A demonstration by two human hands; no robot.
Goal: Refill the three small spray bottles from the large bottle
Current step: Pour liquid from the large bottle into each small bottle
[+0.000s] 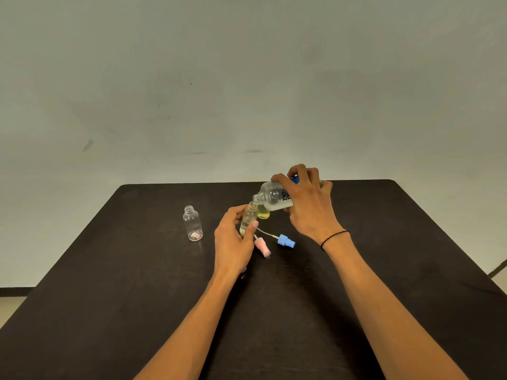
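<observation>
My right hand grips the large frosted bottle, tipped to the left with its open neck over a small clear bottle. That small bottle is tilted, holds a little pale liquid, and my left hand holds it by thumb and fingers. Just behind it stands another small bottle full of yellowish liquid, partly hidden. A third small bottle stands uncapped at the left, nearly empty. A pink spray cap and a blue spray cap with its tube lie on the table.
The dark table ends at a pale wall behind. A small blue piece, partly covered by my right hand, shows beside the large bottle. A black band circles my right wrist.
</observation>
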